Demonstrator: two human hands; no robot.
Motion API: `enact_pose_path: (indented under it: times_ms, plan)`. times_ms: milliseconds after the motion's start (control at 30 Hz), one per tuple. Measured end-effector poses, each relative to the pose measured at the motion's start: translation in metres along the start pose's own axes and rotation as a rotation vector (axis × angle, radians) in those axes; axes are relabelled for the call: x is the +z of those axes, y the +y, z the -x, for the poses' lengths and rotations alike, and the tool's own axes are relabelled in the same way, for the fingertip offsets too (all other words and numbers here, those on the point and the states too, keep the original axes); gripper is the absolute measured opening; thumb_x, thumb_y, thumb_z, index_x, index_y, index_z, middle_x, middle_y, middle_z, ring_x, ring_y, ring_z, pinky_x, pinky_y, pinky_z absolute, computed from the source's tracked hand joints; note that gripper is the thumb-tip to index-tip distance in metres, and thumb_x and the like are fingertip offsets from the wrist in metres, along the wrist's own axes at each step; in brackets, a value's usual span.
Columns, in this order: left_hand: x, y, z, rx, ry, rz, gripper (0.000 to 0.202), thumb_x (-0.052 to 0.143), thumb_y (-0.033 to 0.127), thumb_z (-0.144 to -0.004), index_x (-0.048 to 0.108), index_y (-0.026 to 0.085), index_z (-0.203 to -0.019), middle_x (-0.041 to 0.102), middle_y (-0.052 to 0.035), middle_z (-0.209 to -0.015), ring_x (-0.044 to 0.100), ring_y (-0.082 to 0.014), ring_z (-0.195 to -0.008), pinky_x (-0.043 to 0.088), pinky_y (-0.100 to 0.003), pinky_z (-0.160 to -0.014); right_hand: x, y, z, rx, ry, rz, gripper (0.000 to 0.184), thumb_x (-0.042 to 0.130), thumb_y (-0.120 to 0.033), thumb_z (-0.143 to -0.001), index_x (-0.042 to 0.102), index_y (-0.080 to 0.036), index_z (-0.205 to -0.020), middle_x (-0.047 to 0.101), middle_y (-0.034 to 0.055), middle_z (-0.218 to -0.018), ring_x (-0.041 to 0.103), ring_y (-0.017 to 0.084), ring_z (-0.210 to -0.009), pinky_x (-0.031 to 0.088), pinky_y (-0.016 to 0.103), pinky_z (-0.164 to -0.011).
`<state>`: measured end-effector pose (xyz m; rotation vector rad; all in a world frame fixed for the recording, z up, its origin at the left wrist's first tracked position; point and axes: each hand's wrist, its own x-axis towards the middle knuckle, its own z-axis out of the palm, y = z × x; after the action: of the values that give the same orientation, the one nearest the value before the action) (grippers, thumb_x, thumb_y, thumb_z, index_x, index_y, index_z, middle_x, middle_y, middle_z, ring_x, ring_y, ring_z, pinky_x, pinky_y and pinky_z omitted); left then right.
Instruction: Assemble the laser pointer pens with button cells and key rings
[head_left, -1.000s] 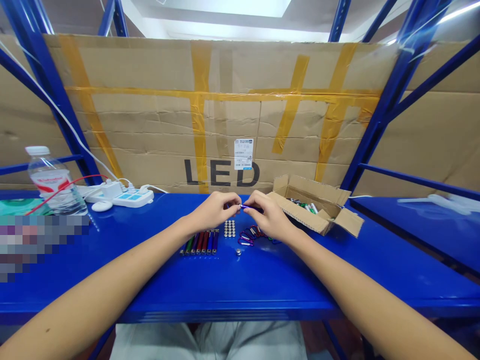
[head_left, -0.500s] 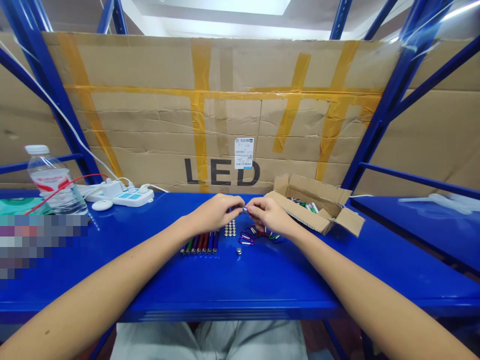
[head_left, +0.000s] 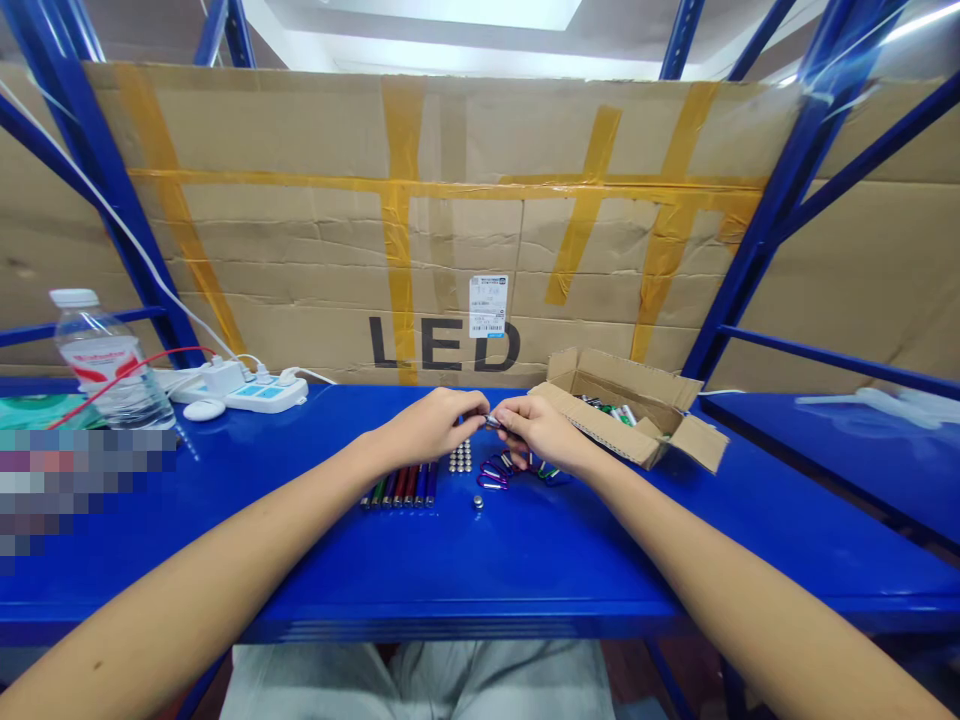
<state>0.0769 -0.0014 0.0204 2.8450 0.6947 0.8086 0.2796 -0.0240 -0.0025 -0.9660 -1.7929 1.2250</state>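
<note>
bottle point(head_left: 105, 360): far L of left hand point(head_left: 435, 425), upright on blue table point(head_left: 525, 560), cap on.
power strip point(head_left: 259, 393): L of left hand, further back, plugs in it.
tubes point(head_left: 401, 485): coloured row, side by side, flat on table just below left hand's wrist.
left hand: closed, thumb + fingertips pinching small part point(head_left: 491, 421); raised off table.
small part: btwn the 2 hands, gripped from both sides, clear of table; too small to tell what it is.
discs point(head_left: 460, 457): silver, neat block, under the gap btwn hands, just R of tubes.
cap point(head_left: 478, 503): lone silver bit, nearer the person than discs, apart from both hands.
clips point(head_left: 517, 467): coloured heap under right hand point(head_left: 540, 430), partly hidden by it.
right hand: closed, fingertips pinching R end of small part, knuckles up.
box point(head_left: 637, 415): cardboard, flaps open, just R of right hand; small coloured items inside.
</note>
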Motion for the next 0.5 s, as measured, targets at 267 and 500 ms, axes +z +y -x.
enact_pose_path:
  times_ms: [267, 500]
  plan:
    - [-0.0037, -0.0009, -0.0007, -0.044, 0.03, 0.08, 0.01, 0.052, 0.018, -0.088, 0.061, 0.017, -0.09, 0.066, 0.0002, -0.078, 0.059, -0.012, -0.069, 0.043, -0.025, -0.066, 0.0022, -0.0018, -0.0018, -0.043, 0.057, 0.102, 0.031, 0.052, -0.042, -0.09, 0.049, -0.019, -0.07, 0.046, -0.0065, -0.047, 0.049, 0.01, -0.037, 0.035, 0.021, -0.038]
    - [-0.0055, -0.0031, -0.002, -0.094, 0.069, 0.163, 0.011, 0.055, 0.02, -0.086, 0.064, 0.017, -0.092, 0.069, -0.0007, -0.082, 0.063, -0.0131, -0.074, 0.046, -0.026, -0.068, 0.0021, -0.0086, 0.0005, -0.041, 0.09, 0.141, 0.029, 0.05, -0.038, -0.092, 0.053, -0.018, -0.072, 0.049, -0.005, -0.049, 0.049, 0.009, -0.04, 0.035, 0.021, -0.041]
